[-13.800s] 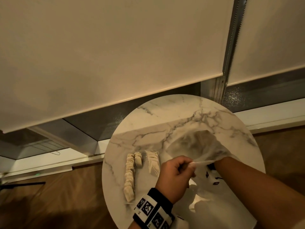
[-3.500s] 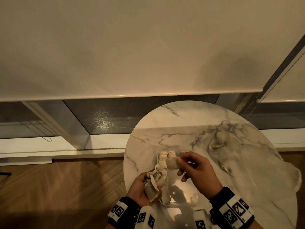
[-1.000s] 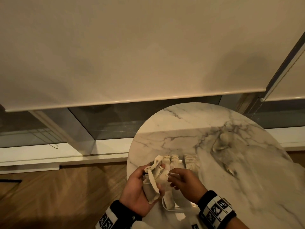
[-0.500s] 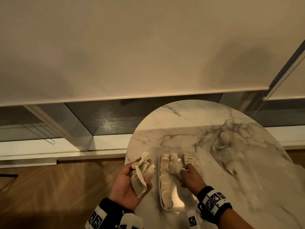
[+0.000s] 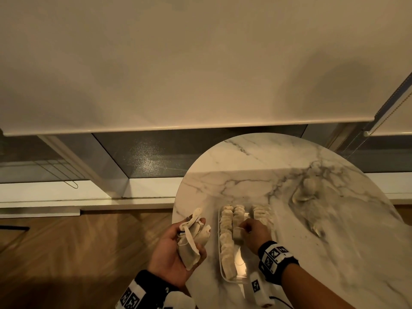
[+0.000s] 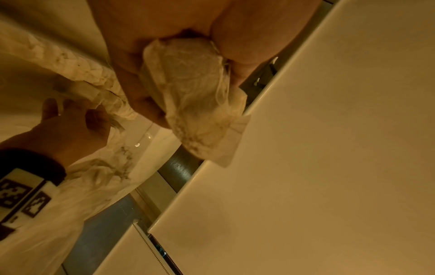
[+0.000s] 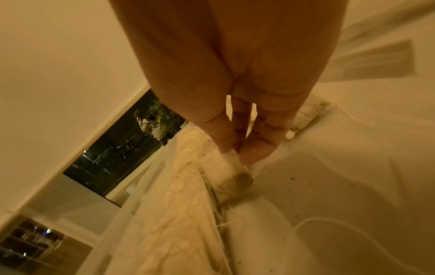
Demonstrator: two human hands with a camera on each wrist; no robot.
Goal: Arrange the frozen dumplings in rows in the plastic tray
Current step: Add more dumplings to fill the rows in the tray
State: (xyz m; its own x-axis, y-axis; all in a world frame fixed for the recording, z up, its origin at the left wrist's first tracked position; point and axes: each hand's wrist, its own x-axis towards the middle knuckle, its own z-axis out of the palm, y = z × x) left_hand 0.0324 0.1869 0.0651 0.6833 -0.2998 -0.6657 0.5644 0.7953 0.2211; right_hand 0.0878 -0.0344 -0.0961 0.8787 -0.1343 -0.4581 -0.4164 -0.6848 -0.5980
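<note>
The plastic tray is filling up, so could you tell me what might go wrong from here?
1. The plastic tray sits near the edge of the marble table; a push could slide it off.
2. The left hand holds several dumplings bunched beyond that edge; one may slip to the floor.
3. The right hand pinches a dumpling against the full row and might disturb it.

no readable text, only black-and-white coded marker squares on wrist bands (image 5: pixel 275 256)
</note>
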